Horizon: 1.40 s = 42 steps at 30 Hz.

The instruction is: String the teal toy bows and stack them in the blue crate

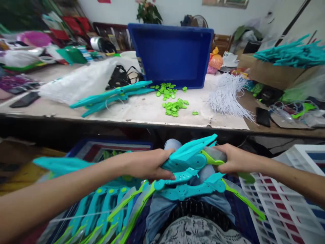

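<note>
Above my lap is a turquoise plastic piece (188, 159) with jointed arms, tilted up to the right. My left hand (156, 164) closes around its left side, thumb below and fingers mostly hidden behind. My right hand (230, 157) grips a grey and lime-green wing-like part (212, 156) at the piece's right end. Just below, a second turquoise section (182, 191) lies across my lap, with grey-green strips (243, 200) spreading from both ends. Whether the two sections are joined cannot be seen. More turquoise and green pieces (101, 206) lie in rows at the lower left.
The worktable (144, 113) ahead bears a turquoise assembly (114, 96), small green pieces (174, 106) and white ties (228, 96). A blue bin (175, 54) stands on its side behind them. A cardboard box (269, 74) of turquoise parts is at right, above a white crate (279, 203).
</note>
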{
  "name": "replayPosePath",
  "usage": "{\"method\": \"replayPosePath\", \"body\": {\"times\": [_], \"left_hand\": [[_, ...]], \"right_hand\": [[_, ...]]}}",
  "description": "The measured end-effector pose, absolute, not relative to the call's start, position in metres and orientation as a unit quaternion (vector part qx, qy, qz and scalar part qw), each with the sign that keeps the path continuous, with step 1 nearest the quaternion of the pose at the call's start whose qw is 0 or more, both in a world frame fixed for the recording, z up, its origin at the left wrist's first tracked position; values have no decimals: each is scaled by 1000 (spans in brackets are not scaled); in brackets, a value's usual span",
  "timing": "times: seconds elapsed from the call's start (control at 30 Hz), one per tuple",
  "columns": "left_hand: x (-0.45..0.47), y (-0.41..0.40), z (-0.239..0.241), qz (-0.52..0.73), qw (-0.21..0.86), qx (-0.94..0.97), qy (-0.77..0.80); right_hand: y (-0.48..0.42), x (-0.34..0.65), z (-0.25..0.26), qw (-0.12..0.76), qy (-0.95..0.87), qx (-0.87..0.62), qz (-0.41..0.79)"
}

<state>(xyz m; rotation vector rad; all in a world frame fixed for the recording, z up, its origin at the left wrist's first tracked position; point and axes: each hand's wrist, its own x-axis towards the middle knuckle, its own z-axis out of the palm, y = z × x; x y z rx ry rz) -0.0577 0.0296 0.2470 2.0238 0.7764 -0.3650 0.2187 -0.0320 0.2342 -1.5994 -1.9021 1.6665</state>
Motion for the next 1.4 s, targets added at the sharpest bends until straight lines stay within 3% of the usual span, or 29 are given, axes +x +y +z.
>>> {"method": "replayPosePath", "body": {"times": [0.13,0.33,0.6,0.77,0.97,1.4], "left_hand": [[-78,30,229,-106,449,830,314],[-86,35,210,-54,551,775,305],[-57,-39,158,-23,621,711,330],[-47,-86,124,-51,658,663,354],[-11,-93,125,100,652,631,407],[7,-92,132,128,635,661,379]], "right_hand": [[-19,205,221,53,-687,-515,510],[-5,194,222,79,-746,-487,447],[-50,216,204,-77,-763,-478,429],[-79,223,186,-119,-765,-457,437],[-88,232,182,-121,-768,-459,430],[-103,243,177,-133,-755,-455,453]]}}
